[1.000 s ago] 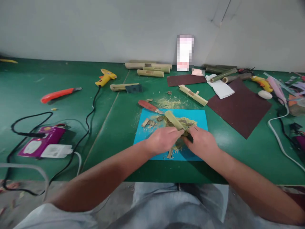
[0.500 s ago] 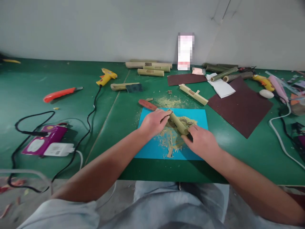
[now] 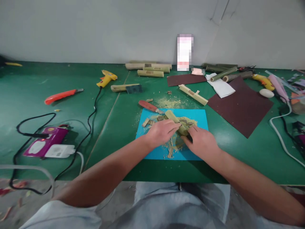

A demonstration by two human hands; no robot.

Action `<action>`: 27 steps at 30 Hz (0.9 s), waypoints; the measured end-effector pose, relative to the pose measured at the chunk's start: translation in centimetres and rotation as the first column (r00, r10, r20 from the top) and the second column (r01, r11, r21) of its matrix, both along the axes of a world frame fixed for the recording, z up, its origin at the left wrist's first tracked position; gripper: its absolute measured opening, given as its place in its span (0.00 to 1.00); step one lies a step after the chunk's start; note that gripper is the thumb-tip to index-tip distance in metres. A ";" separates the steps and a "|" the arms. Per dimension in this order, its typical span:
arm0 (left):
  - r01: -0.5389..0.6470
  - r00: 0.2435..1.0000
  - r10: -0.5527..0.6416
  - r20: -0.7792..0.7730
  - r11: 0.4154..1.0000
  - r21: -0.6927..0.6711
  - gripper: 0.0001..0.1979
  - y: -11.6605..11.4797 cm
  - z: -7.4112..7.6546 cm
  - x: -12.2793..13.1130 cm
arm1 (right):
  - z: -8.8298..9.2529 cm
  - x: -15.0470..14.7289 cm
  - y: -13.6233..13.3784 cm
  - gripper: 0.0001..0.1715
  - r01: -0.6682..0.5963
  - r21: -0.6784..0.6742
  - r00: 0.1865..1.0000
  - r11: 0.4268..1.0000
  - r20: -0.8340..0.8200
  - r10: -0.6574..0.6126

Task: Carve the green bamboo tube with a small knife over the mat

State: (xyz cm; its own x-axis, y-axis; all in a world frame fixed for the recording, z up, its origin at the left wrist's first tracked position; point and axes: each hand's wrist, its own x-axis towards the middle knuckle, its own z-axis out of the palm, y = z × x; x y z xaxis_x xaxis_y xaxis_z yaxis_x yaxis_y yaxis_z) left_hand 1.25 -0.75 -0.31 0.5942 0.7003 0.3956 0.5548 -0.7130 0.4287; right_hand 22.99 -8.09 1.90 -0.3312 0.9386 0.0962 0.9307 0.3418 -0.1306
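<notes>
I have both hands on one bamboo tube (image 3: pixel 172 117), which is slanted over the blue sheet (image 3: pixel 201 117), near the middle of the front edge of the counter (image 3: pixel 128 106). Its far end points toward the back edge and a little to the left. The grip of my right hand (image 3: pixel 202 138) is closed around the near end of the tube. My left hand (image 3: pixel 163 131) has its fingertips drawn together against the tube; whether this grip pinches some small thing there, I cannot tell.

Pale shavings (image 3: pixel 170 151) are scattered on the sheet, and small bamboo chips (image 3: pixel 148 121) lie beside my left hand. A red-handled tool (image 3: pixel 147 105) lies across the far left corner of the sheet. Farther toward the back edge, a pale split bamboo piece (image 3: pixel 193 94) rests near a dark brown sheet (image 3: pixel 243 111). Toward the left edge I see a yellow glue gun (image 3: pixel 106 79) and an orange cutter (image 3: pixel 62 96).
</notes>
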 end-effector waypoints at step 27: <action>-0.045 0.999 0.045 0.008 0.999 0.012 0.14 -0.2 0.4 -0.3 | -0.3 -0.4 -0.3 0.13 0.020 0.037 1.000 0.999 0.005 -0.020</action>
